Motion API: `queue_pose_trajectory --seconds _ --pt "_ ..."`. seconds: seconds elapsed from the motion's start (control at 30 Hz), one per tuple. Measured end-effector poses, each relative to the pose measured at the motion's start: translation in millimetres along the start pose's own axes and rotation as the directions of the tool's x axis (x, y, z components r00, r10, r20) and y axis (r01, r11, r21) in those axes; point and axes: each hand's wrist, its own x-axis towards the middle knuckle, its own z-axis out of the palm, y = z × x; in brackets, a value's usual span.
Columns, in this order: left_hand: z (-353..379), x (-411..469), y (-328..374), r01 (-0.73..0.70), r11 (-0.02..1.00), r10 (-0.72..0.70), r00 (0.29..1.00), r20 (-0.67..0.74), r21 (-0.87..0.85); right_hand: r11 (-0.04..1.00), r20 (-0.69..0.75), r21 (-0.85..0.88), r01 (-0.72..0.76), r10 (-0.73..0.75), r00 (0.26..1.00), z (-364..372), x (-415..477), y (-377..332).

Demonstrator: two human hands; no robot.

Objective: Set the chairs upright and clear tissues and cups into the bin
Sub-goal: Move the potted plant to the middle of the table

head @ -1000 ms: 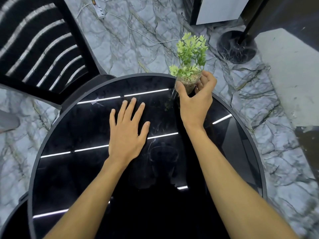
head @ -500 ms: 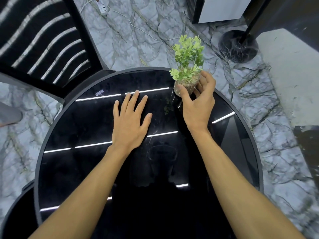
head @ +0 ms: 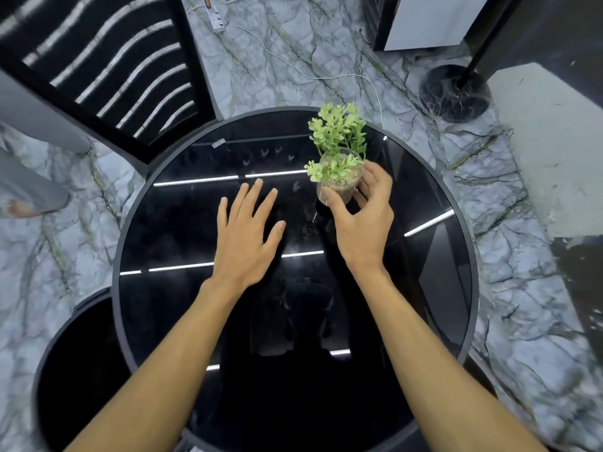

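With the chair [head: 98, 70] standing at the upper left of the table [head: 169, 321] and no tissues or cups in view, our left hand [head: 248, 236] lies spread over the top, holding nothing, while our right hand [head: 362, 223] grips the plant pot [head: 339, 184], which we judge best lowered upright, slowly, well inside the rim.
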Motion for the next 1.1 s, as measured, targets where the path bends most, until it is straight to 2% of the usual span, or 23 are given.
queue_pose_trajectory --seconds 0.5,0.77,1.1 --pt "1.2 -92.8 -33.9 0.060 0.998 -0.060 0.998 0.017 0.016 1.000 0.115 0.029 0.008 -0.011 0.993 10.3 -95.0 -4.8" --pt "8.3 -100.5 -41.2 0.052 0.995 -0.054 0.998 0.024 0.090 0.999 0.116 0.037 -0.013 0.008 0.993 19.8 -107.5 4.7" --pt "10.4 -101.6 -43.1 0.054 0.994 -0.056 0.998 0.017 0.093 1.000 0.112 0.026 -0.009 0.006 0.994 23.8 -109.7 10.0"
